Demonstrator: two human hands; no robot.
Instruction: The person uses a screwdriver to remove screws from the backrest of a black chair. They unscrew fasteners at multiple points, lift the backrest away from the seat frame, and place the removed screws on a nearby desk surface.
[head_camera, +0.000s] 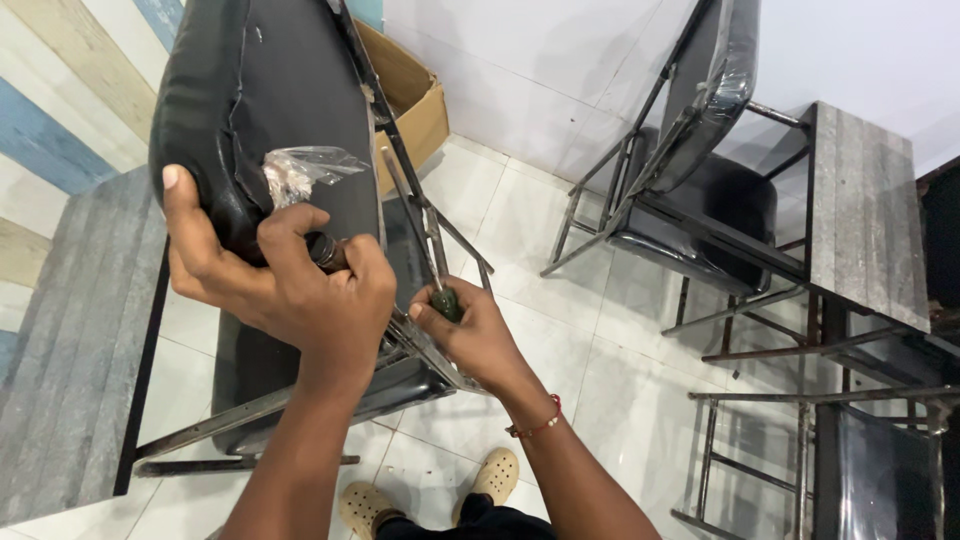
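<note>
In the head view, your left hand is spread over the padded black backrest of the tilted chair, thumb along its left edge, fingers curled round a small dark brown part that you press against the cushion just below a scrap of clear plastic wrap. Your right hand has its fingers pressed together round the green handle of a screwdriver, whose shaft runs up along the metal frame towards the backrest's edge. The chair leans over the grey bench on your left, its seat low in front of you.

Judging by this, the fastening work at the back is in progress, not finished: the tool is engaged and the backrest needs your hand to hold it steady. I cannot tell how many fixings are already in.

Other black chairs, a second grey bench and a cardboard box stand on the tiled floor
</note>
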